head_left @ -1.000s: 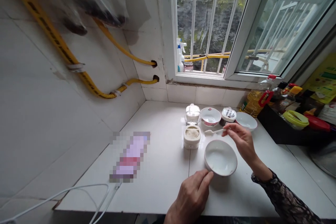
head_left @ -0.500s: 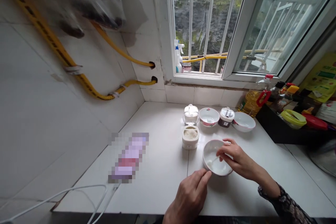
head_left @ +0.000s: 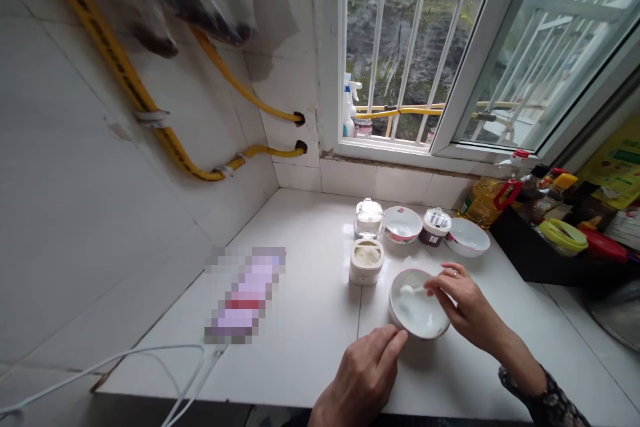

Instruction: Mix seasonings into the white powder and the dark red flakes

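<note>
A white bowl (head_left: 423,320) stands on the white counter in front of me, with a little whitish stuff inside. My right hand (head_left: 457,297) pinches the handle of a small white spoon (head_left: 410,290), whose head is over the left part of the bowl's inside. At the bowl's near left rim is my left hand (head_left: 367,367), its thumb and forefinger tips closed against the rim. Just behind and left of the bowl, an open white container (head_left: 367,270) holds pale powder.
Along the back stand a clear-lidded jar (head_left: 369,215), a flowered bowl (head_left: 403,225), a dark lidded jar (head_left: 435,225) and another bowl (head_left: 467,237). An oil bottle (head_left: 485,200) and a black box (head_left: 520,253) are at right. A blurred phone-like object (head_left: 245,293) lies left.
My right hand has swung the spoon from the near left of the bowl up toward its far side. The camera view has shifted slightly. My left hand stays at the rim.
</note>
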Available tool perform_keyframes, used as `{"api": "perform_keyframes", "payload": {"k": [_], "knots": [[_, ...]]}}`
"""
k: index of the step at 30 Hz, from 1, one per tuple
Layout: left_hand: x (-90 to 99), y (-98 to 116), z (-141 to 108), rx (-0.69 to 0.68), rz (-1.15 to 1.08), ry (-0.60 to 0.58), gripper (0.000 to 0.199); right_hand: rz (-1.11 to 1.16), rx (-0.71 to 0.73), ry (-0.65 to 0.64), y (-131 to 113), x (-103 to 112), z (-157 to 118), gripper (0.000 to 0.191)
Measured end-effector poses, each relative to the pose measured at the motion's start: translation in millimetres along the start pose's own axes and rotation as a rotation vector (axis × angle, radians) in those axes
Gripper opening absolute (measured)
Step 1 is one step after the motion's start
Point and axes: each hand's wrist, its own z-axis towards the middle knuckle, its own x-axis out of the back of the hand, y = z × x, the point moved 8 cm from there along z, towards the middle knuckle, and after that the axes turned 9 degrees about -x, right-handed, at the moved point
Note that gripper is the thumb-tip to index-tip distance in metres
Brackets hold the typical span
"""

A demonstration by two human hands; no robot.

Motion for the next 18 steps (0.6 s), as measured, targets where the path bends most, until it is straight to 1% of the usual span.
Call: {"api": "perform_keyframes", "payload": {"k": [2,3,4,5,7,8,9,12,13,14,16,17,18], "knots": [[-0.2,-0.1,-0.1,-0.004,-0.001,0.008,0.034,-0.031,-0.007,0.117,1.7,3.7,2.6,0.022],[-0.7,-0.3,-0.6,-0.001,-0.001,0.007,0.034,-0.022,-0.003,0.128,1.1,2.4,3.1,0.023],[-1.1,-0.5,-1.2,0.003,0.000,0.006,0.034,0.003,0.006,0.097,-0.4,-1.0,3.1,0.023],[-1.6,-0.8,-2.0,0.009,-0.001,0.003,0.034,0.037,0.017,0.034,-2.6,-5.3,2.5,0.023],[-2.4,-0.9,-3.7,0.017,-0.005,-0.003,0.035,0.102,0.040,-0.133,-8.3,-13.0,-1.4,0.022],[-2.4,-0.6,-4.3,0.016,-0.008,-0.004,0.035,0.115,0.043,-0.186,-10.2,-13.4,-3.6,0.022],[-2.3,-0.2,-4.7,0.012,-0.011,-0.003,0.035,0.116,0.041,-0.198,-11.2,-10.8,-5.1,0.022],[-1.4,1.1,-4.7,-0.001,-0.015,0.000,0.034,0.084,0.033,-0.074,-11.6,3.9,-5.6,0.023],[-1.2,1.2,-4.5,-0.001,-0.014,-0.002,0.034,0.078,0.040,-0.058,-12.0,4.9,-5.5,0.023],[-1.1,1.3,-4.2,0.001,-0.012,-0.005,0.035,0.077,0.052,-0.075,-12.6,2.7,-5.2,0.023],[-1.5,1.0,-4.1,0.011,-0.006,-0.016,0.036,0.081,0.073,-0.155,-11.6,-5.9,-4.2,0.023],[-1.7,1.1,-4.1,0.012,-0.004,-0.019,0.037,0.074,0.071,-0.170,-9.0,-8.5,-3.0,0.023],[-2.0,0.9,-4.2,0.016,0.000,-0.021,0.037,0.055,0.062,-0.153,-5.2,-8.8,-1.3,0.023]]}}
